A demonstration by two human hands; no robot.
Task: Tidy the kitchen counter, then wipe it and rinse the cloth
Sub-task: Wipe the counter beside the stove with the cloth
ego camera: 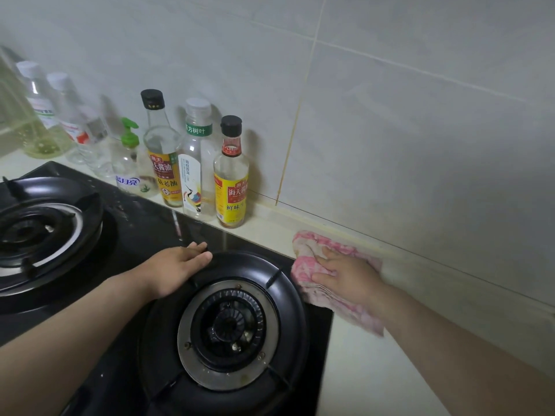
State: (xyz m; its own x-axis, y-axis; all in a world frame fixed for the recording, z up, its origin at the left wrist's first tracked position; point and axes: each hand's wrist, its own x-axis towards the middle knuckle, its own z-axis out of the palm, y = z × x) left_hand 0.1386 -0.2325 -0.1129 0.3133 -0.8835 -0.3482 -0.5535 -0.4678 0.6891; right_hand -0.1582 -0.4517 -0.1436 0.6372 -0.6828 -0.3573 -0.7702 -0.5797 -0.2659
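**Cloth pressed flat on counter**

The pink cloth point(309, 247) is pinned to the counter point(375, 370) under the right hand point(345, 274), whose fingers are spread straight. The left hand point(177, 265) is laid open, gripping nothing, with the burner ring point(294, 310) beneath its fingertips.

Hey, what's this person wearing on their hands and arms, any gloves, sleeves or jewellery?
Nothing that shows. The left hand and the right hand are ungloved, with no rings visible. No watch, bracelet or sleeve appears on either arm up to the frame's edge.
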